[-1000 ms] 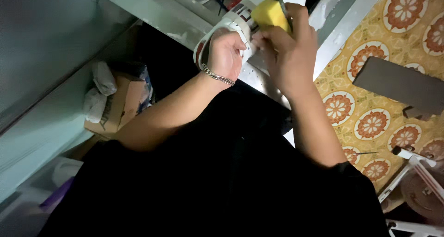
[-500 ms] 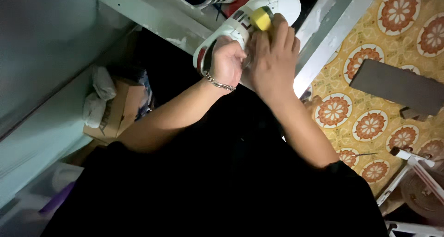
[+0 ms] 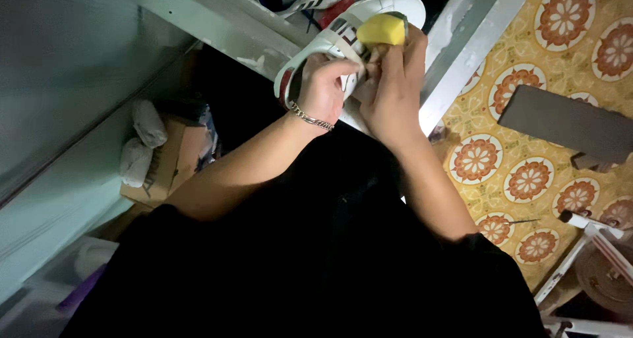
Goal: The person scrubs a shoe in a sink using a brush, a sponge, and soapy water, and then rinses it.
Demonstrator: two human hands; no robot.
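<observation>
Fingers [image 3: 395, 55] press yellow sponge [image 3: 381, 29] onto white shoe [image 3: 343, 38].

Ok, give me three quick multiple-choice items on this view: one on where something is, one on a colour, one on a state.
1. Where is the yellow sponge block?
A. On the patterned floor
B. Against the white slip-on shoe, under the right hand
C. In the cardboard box

2. What colour is the flat rectangular slab lying on the orange floral-patterned floor?
A. Dark grey
B. Bright red
C. White

3. What is the left hand, with the silver chain bracelet at its wrist, doing?
A. Hanging free
B. Resting on the floor
C. Gripping the shoe

Key: 1 B, the sponge sits on the shoe's sole end at the right fingertips. 2 A, the slab is dull dark grey. 3 C, its fingers curl around the shoe's middle.
</observation>
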